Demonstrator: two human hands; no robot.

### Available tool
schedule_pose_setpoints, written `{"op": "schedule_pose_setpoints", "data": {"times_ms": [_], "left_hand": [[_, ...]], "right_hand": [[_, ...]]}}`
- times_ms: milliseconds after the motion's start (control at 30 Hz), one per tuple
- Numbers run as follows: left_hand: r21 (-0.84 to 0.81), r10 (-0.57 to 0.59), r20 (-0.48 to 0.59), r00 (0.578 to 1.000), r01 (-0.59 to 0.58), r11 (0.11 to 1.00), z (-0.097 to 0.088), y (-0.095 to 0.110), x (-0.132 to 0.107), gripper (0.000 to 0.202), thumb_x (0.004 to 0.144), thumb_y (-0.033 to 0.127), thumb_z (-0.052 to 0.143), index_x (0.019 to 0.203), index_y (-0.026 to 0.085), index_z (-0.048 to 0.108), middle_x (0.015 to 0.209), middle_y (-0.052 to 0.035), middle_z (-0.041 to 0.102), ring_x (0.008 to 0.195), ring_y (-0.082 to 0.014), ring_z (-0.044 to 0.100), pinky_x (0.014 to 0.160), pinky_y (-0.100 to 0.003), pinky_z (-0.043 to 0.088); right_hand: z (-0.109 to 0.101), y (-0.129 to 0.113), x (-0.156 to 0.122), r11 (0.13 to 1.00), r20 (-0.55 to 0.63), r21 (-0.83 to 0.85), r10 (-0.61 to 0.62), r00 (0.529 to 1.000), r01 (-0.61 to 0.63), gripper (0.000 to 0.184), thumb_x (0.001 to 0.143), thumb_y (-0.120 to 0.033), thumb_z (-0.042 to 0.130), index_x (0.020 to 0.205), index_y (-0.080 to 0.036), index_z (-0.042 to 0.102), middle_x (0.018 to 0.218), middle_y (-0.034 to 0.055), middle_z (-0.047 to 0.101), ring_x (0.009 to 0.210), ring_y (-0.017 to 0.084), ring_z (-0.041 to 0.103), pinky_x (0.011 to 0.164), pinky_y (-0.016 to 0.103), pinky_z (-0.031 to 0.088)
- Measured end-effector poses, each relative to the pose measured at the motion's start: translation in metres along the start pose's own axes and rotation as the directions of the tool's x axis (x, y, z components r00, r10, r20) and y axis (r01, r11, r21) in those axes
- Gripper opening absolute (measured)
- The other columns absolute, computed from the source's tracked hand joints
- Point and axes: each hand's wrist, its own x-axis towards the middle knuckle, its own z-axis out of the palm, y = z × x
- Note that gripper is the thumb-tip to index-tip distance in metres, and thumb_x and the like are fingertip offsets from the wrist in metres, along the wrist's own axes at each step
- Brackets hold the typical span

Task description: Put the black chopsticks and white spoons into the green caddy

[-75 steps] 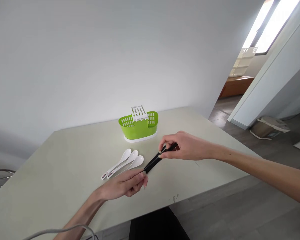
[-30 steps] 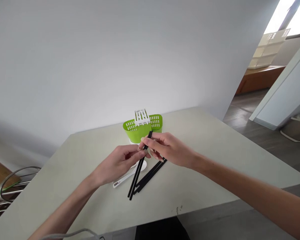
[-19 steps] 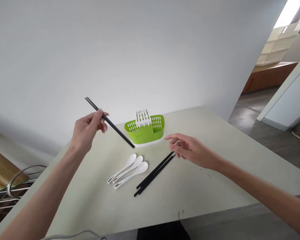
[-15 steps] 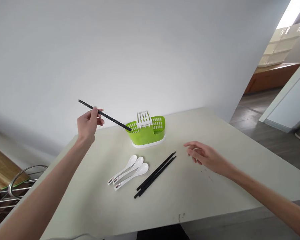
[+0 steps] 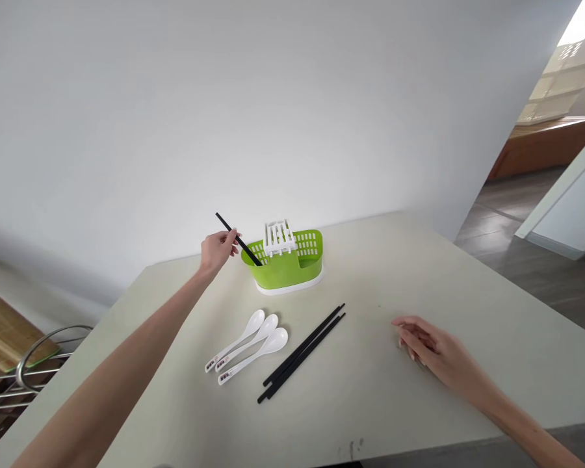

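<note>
Pinched in my left hand [image 5: 217, 250] are black chopsticks [image 5: 223, 221], tilted, with their lower ends inside the left section of a green basket [image 5: 277, 273]. The basket has slotted walls, a white base and a white slatted piece [image 5: 279, 238] across its middle. My right hand [image 5: 433, 351] rests low over the table at the right, fingers loosely bent and holding nothing. Between the hands lie more black chopsticks [image 5: 302, 354], side by side and slanted. Left of them, white spoons [image 5: 253, 354] lie in a fanned group, bowls toward the basket.
The pale table [image 5: 370, 390] meets a plain wall [image 5: 292, 117] behind the basket. At the lower left are a wooden board [image 5: 10, 325] and a metal wire rack [image 5: 24, 377]. A doorway with grey floor [image 5: 497, 214] shows beyond the table's right side.
My left hand has moved right, bringing the chopsticks' lower ends down into the basket and tilting them steeper. My right hand has drawn back to the right and nearer me, its fingers more bent.
</note>
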Motion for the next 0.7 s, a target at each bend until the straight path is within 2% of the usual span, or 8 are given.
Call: {"op": "schedule_pose_setpoints", "data": {"times_ms": [200,367,500,600,633,700], "left_hand": [[0.045,0.028,0.135,0.99,-0.034,0.998,0.008,-0.007,0.009,0.044,0.09,0.056,0.063,0.091,0.016,0.08,0.078,-0.0059,0.074,0.059,-0.0129,0.062,0.059,-0.025,0.052],[0.048,0.03,0.16,0.987,-0.038,0.998,0.015,-0.009,0.016,0.047,0.087,0.062,0.063,0.091,0.018,0.08,0.078,-0.0047,0.072,0.061,-0.0136,0.059,0.059,-0.025,0.049],[0.155,0.011,0.185,0.983,-0.041,0.987,0.018,-0.005,0.02,0.047,0.088,0.064,0.062,0.092,0.02,0.08,0.082,-0.004,0.073,0.064,-0.015,0.058,0.061,-0.027,0.045],[0.206,0.001,0.149,0.989,-0.032,0.978,0.016,0.0,0.016,0.047,0.088,0.063,0.065,0.099,0.02,0.077,0.089,-0.0054,0.073,0.075,-0.0183,0.062,0.066,-0.027,0.045],[0.193,0.0,0.111,0.994,-0.021,0.981,0.014,0.002,0.012,0.047,0.088,0.063,0.066,0.105,0.019,0.075,0.092,-0.0062,0.073,0.08,-0.0194,0.063,0.067,-0.027,0.046],[0.13,0.007,-0.03,1.0,-0.003,0.991,0.008,0.005,-0.005,0.048,0.092,0.06,0.063,0.115,0.018,0.07,0.1,-0.0079,0.072,0.086,-0.02,0.063,0.07,-0.027,0.047]], "right_hand": [[0.0,0.005,0.002,1.0,0.007,-0.002,0.016,1.0,-0.016,0.055,0.098,-0.071,0.051,0.116,-0.023,0.07,0.078,0.006,0.068,0.064,0.02,0.059,0.059,0.034,0.048],[0.001,-0.002,0.0,1.0,-0.017,-0.011,0.004,1.0,-0.004,0.054,0.095,-0.072,0.054,0.111,-0.024,0.072,0.075,0.0057,0.068,0.062,0.02,0.059,0.058,0.034,0.048],[0.002,-0.009,-0.002,1.0,-0.03,-0.025,-0.002,1.0,0.001,0.051,0.096,-0.07,0.055,0.111,-0.025,0.072,0.075,0.0053,0.069,0.06,0.019,0.059,0.056,0.033,0.048],[0.001,-0.009,-0.002,0.999,-0.021,-0.043,0.001,1.0,-0.002,0.052,0.098,-0.07,0.05,0.113,-0.024,0.07,0.076,0.0049,0.069,0.061,0.019,0.058,0.057,0.033,0.048],[0.001,-0.008,-0.002,0.999,-0.019,-0.049,0.004,1.0,-0.005,0.052,0.099,-0.071,0.049,0.113,-0.024,0.069,0.076,0.0044,0.068,0.061,0.019,0.057,0.058,0.032,0.048],[0.0,-0.006,-0.001,0.998,-0.014,-0.055,0.005,1.0,-0.006,0.053,0.099,-0.071,0.049,0.113,-0.024,0.069,0.076,0.0041,0.068,0.063,0.019,0.058,0.059,0.032,0.048]]}}
